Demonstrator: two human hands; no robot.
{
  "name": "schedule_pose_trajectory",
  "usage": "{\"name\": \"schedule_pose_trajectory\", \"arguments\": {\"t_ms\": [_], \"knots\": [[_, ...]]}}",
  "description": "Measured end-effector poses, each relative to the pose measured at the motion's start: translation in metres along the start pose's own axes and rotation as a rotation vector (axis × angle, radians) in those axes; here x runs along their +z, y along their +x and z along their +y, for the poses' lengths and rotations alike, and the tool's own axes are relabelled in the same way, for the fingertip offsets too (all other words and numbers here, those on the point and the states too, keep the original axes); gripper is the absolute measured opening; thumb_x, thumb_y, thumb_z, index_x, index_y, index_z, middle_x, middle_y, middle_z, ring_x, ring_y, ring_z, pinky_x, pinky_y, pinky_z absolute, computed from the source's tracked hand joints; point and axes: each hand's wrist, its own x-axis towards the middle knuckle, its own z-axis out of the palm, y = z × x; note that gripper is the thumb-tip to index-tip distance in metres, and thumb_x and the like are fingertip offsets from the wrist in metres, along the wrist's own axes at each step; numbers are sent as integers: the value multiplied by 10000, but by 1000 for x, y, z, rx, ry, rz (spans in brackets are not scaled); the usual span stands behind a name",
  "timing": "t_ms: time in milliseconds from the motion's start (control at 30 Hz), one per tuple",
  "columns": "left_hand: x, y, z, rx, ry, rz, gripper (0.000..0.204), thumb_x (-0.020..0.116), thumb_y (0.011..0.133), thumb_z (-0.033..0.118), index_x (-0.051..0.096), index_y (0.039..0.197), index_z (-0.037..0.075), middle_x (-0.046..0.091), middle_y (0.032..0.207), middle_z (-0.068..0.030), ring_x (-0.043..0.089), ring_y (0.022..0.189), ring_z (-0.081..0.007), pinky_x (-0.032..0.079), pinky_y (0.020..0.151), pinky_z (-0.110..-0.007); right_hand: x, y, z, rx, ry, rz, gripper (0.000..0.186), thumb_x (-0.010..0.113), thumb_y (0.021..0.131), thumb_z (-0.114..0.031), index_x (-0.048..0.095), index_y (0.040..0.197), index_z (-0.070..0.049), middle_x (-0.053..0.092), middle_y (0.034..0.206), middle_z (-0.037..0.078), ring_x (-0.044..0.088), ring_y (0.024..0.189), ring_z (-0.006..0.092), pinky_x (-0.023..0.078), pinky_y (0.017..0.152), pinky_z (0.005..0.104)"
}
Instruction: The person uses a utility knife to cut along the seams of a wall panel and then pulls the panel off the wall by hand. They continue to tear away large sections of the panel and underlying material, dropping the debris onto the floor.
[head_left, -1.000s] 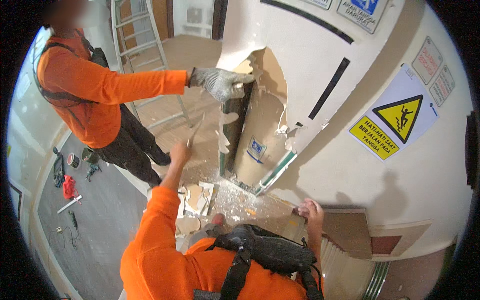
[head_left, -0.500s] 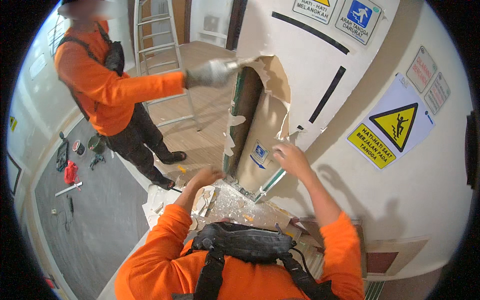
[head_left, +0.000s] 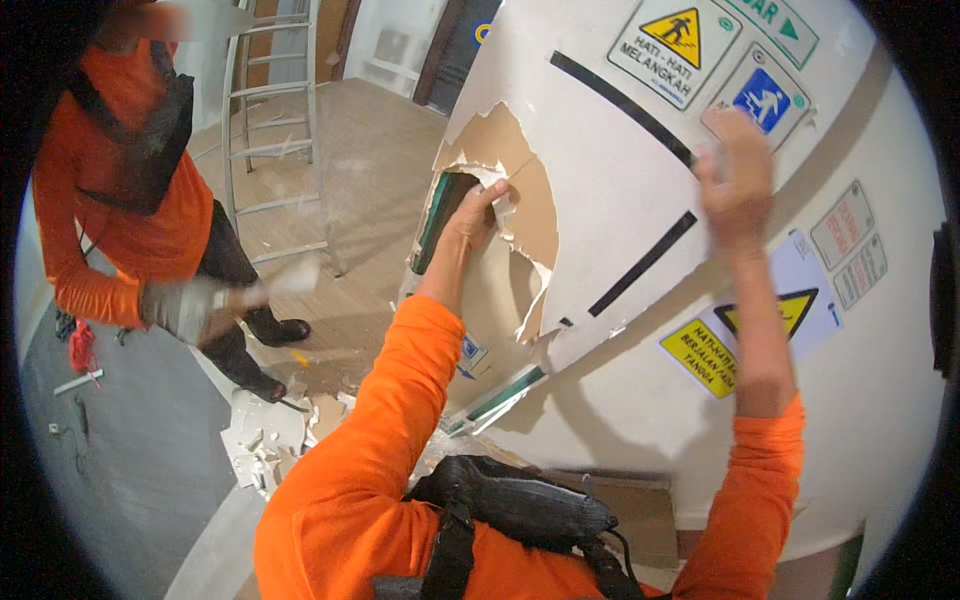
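A white plasterboard panel (head_left: pixel 610 190) stands before me with a large ragged hole broken through it. Torn brown paper and crumbled edges ring the gap. At the hole's upper left edge is my left hand (head_left: pixel 470 218); its thumb lies over the torn board and its fingers are mostly hidden behind. My right hand (head_left: pixel 740 185) is raised at the panel's right side, in front of a blue pictogram sign (head_left: pixel 768 98). Motion smears its fingers, and whether it touches the panel cannot be made out. Green-faced edging (head_left: pixel 507 393) shows along the cut lower edge.
A co-worker in orange stands at left, a gloved hand (head_left: pixel 190 310) blurred around a pale tool. Behind is an aluminium stepladder (head_left: pixel 275 150). Broken board pieces (head_left: pixel 265 440) litter the floor. A yellow warning sign (head_left: pixel 700 357) hangs on the right wall.
My left hand has moved up from near the floor to the hole's torn edge. My right hand has risen along the panel. The co-worker's gloved hand has dropped away from the hole.
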Motion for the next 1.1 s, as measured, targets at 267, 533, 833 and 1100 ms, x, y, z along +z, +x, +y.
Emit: {"name": "schedule_pose_trajectory", "arguments": {"t_ms": [267, 533, 833, 1100], "knots": [[26, 21, 14, 86, -204, 158, 429, 720, 848, 363, 586, 1149, 88, 636, 1062, -66, 604, 1004, -247, 468, 928, -426, 6, 36, 75, 157, -407, 33, 342, 604, 884, -146, 597, 1224, -118, 603, 1223, 88, 564, 1140, 258, 422, 1016, 399], [33, 10, 18, 85, -27, 420, 441, 755, 807, 404, 614, 1112, 118, 637, 1047, -42, 598, 1000, -229, 481, 872, -463, 154, 143, -111, -414, 41, -389, 252, 606, 831, -136, 688, 1063, -85, 653, 1157, 96, 585, 1113, 282, 442, 993, 395], [41, 0, 22, 112, -96, 276, 572, 765, 812, 344, 568, 1229, 6, 598, 1208, -97, 518, 1164, -253, 380, 1003, -429, 235, 112, -152, -731, 162, -419, 308, 587, 859, -356, 726, 746, -104, 705, 900, 71, 658, 925, 245, 453, 764, 374], [36, 5, 23, 146, -45, 288, 542, 767, 814, 365, 593, 1196, 23, 606, 1183, -75, 505, 1162, -215, 367, 1008, -431, 217, 151, -159, -495, 63, -624, 397, 548, 843, -395, 718, 676, -78, 695, 717, 122, 680, 696, 285, 489, 709, 394]]}}
